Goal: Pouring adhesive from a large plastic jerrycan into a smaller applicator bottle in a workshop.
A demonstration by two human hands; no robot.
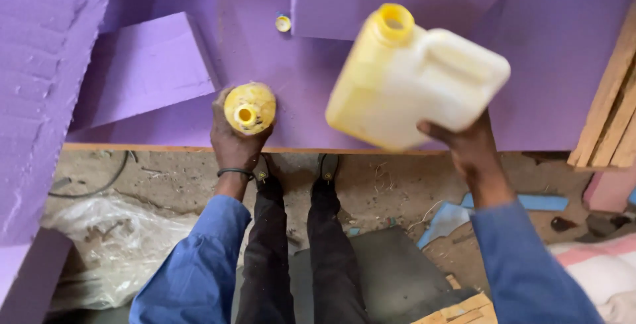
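Two yellow containers, one in each hand, over a purple foam sheet.

The right hand [464, 140] grips a jerrycan [414, 75] from below, fingers wrapped under its base and mostly hidden. The jerrycan is pale yellow and cream, boxy, with a moulded handle and an open yellow neck; it is held tilted above the foam [311, 92], its long axis running from lower left to upper right in the head view, neck aimed up and away from the person. The left hand [233, 135] closes round a small yellow bottle [250, 107], fingers curled about its body. The bottle stands upright on the foam near the front edge, open mouth facing the camera. A loose cap [283, 23] lies further back on the foam.
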